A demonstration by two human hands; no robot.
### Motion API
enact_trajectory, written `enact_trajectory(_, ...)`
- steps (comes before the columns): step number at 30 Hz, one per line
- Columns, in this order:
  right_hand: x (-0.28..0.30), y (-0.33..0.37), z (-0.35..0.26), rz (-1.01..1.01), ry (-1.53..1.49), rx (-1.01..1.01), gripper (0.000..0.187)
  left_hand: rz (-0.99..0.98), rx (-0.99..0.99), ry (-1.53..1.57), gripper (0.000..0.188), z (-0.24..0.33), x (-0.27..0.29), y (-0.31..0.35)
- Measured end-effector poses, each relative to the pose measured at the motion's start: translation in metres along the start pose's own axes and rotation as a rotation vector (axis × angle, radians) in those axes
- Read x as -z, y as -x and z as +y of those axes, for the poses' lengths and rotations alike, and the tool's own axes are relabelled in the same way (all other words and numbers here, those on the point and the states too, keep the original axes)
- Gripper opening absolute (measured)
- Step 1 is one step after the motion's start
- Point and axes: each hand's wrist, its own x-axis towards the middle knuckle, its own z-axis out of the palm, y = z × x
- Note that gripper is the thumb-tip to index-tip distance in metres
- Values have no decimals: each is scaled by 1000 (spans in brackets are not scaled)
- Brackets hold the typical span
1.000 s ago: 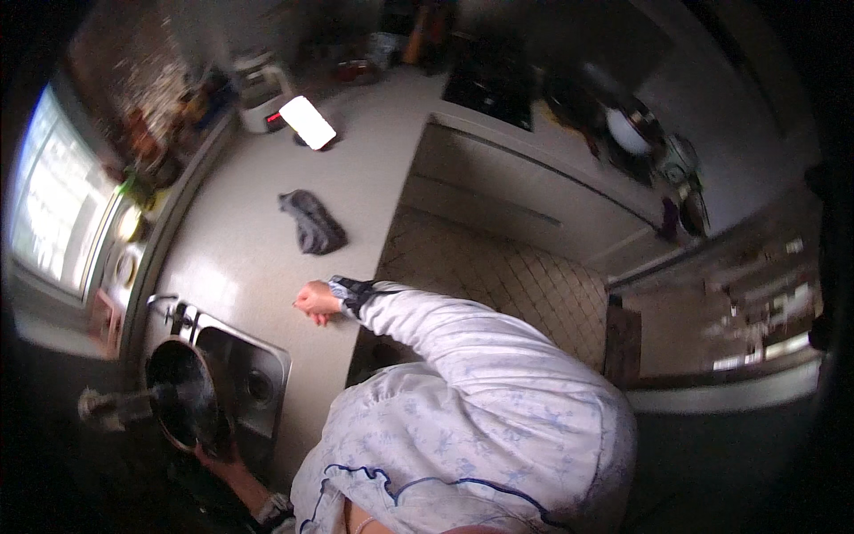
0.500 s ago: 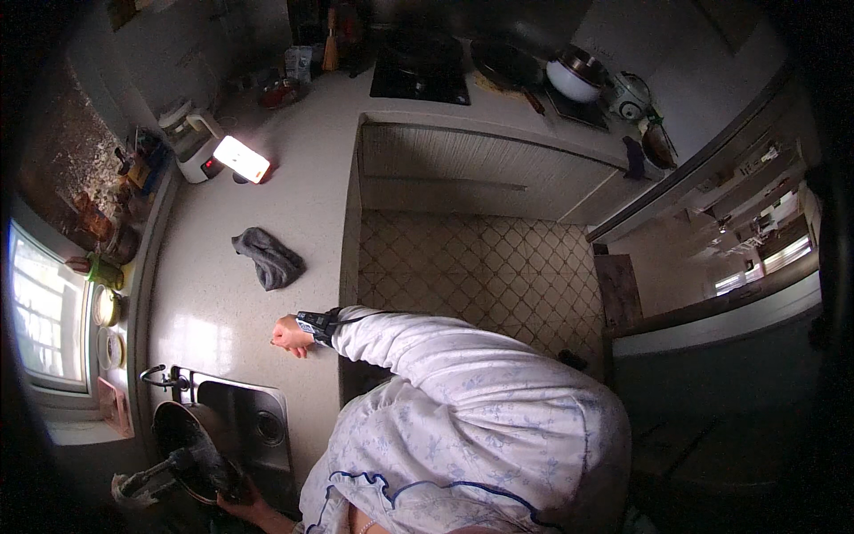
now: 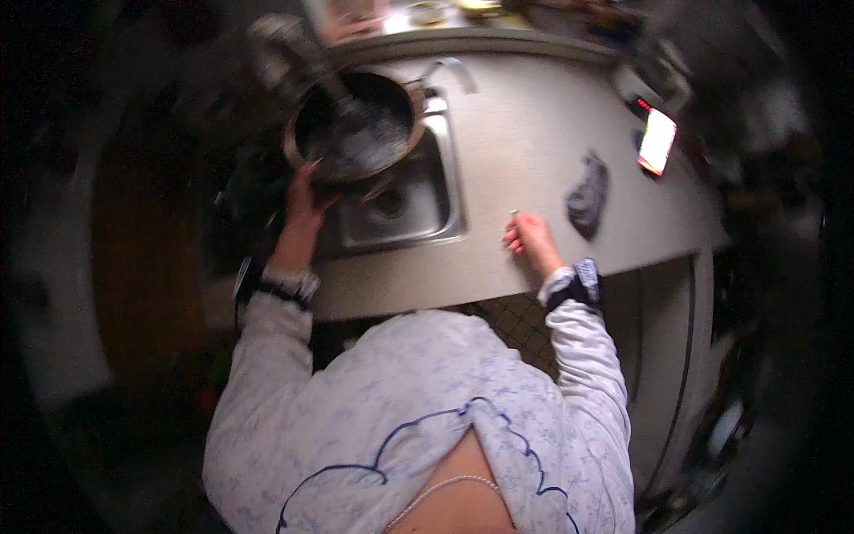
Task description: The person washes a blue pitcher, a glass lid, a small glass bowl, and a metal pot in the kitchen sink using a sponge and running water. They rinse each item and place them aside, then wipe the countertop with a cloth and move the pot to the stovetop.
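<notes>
A dark round pan (image 3: 356, 125) sits tilted over the steel sink (image 3: 418, 209), its inside wet and speckled. My left hand (image 3: 305, 198) grips the pan's near rim. My right hand (image 3: 531, 238) rests on the pale countertop (image 3: 516, 133) to the right of the sink, fingers curled, with what looks like a thin small object at the fingertips; I cannot tell what it is. A dark band sits on each wrist.
A crumpled grey cloth (image 3: 587, 194) lies on the counter right of my right hand. Beyond it lies a phone with a lit screen (image 3: 657, 141). A tap (image 3: 449, 69) arches behind the sink. Jars and clutter line the counter's back edge. Tiled floor shows below the counter.
The view has swung round sharply, so the sink now lies ahead. My left hand still holds the pan at the sink. My right hand stays on the counter near the cloth.
</notes>
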Motion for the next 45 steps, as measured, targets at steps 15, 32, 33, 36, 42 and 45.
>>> enact_trajectory(15, -108, 58, -144, -461, 7, -183, 41, 49, -144, -44, 41, 14, -63, 143)
enact_trajectory(32, -123, 43, -136, -233, -53, -18, 17, 110, -226, 305, 57, 87, 72, 70)
enact_trajectory(33, -123, 45, -137, -244, -57, -11, 18, 161, -217, 338, 58, 92, 77, 59)
enact_trajectory(36, -122, 48, -138, -172, -44, -42, 19, 167, -193, 367, 64, 101, 81, 29)
enact_trajectory(42, -121, 56, -138, -108, -30, -41, 19, 248, -102, 307, 68, 109, 71, -13)
enact_trajectory(45, -116, 60, -139, -77, 20, -32, 20, 302, -60, 253, 54, 112, 68, -27)
